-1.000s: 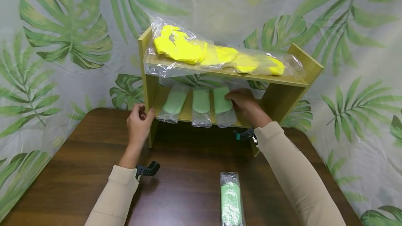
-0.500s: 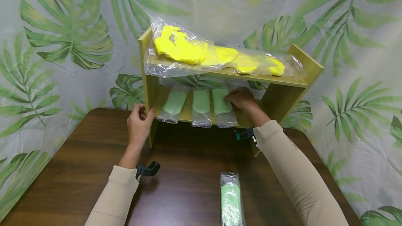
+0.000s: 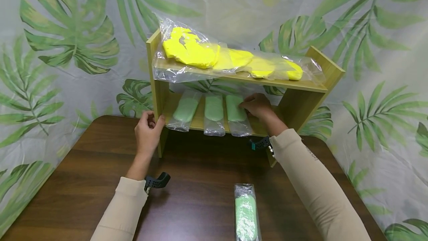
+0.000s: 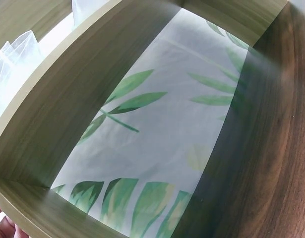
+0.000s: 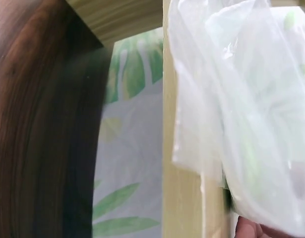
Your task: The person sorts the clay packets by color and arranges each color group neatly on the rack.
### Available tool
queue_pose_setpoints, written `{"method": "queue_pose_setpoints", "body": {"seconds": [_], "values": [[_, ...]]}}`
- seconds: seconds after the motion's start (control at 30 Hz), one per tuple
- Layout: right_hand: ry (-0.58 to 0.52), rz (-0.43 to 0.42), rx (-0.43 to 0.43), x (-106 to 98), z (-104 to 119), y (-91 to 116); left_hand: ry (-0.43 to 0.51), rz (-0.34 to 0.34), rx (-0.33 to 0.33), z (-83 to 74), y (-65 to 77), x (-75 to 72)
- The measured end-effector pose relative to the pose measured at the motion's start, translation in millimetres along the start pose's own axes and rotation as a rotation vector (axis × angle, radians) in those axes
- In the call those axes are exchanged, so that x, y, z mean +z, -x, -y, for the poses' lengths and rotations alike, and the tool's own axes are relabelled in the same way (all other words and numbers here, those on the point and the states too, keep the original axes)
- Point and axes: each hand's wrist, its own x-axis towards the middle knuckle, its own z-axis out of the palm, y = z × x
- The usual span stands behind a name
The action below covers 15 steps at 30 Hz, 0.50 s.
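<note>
My left hand grips the left side panel of a small two-tier wooden shelf; its fingertips show at the corner of the left wrist view. On the lower board, my right hand pinches the right edge of a bagged green bar, clay-like and rounded. Its loose clear plastic end hangs over the board's front edge in the right wrist view. Beside it lie a middle green bar and a slanted left green bar, both in clear bags.
Bagged yellow lumps lie along the upper board, their plastic hanging over its front. Another bagged green bar rests on the dark wooden table near me. A leaf-patterned cloth hangs close behind the shelf.
The right-hand green bar has shifted slightly left and turned a little, with my right hand moving along with it. My left hand has stayed on the side panel.
</note>
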Motion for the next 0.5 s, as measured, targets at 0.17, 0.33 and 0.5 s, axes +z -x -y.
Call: {"method": "queue_pose_setpoints", "body": {"seconds": [0.17,0.33,0.5], "values": [[-0.032,-0.009,-0.007,0,-3,1,-0.002,0.002,-0.007,0.1,1.3,0.0],[-0.105,0.034,-0.073,-6,-9,8,-0.001,-0.005,-0.002,0.8,1.1,0.6],[-0.108,0.070,-0.139,-13,-19,19,0.003,-0.016,0.010,1.3,0.0,0.5]]}}
